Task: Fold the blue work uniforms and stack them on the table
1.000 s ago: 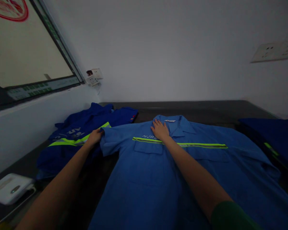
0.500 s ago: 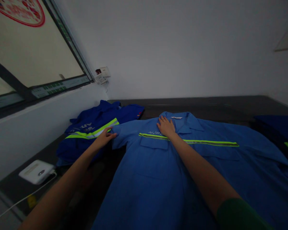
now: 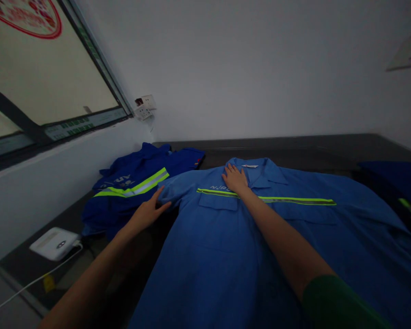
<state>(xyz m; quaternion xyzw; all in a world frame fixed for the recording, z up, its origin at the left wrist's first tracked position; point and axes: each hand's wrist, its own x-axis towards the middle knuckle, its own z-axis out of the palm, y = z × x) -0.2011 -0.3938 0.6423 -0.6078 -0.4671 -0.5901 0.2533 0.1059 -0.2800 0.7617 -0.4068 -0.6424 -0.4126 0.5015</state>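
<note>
A light blue work shirt (image 3: 208, 246) lies spread front up, its collar (image 3: 255, 171) toward the wall and a yellow-green reflective stripe across the chest. My right hand (image 3: 235, 178) rests flat on it beside the collar, fingers stretched out. At the end of the short sleeve (image 3: 176, 188) on the left is my left hand (image 3: 150, 212), thumb and fingers apart around the cuff edge. The sleeve's tip is slightly crumpled there. Behind that hand, a darker blue garment (image 3: 123, 210) with a wide reflective band lies in a loose heap.
On the left of the dark table (image 3: 294, 145) sits a white box-shaped device (image 3: 55, 244) with a white cable. Folded dark blue clothing (image 3: 393, 176) lies at the right. A window (image 3: 55, 68) and wall sockets (image 3: 144, 107) are beyond.
My left thumb and fingers have spread from a pinch on the sleeve end, and the sleeve tip has bunched inward. My right hand stays flat by the collar. The view has shifted slightly.
</note>
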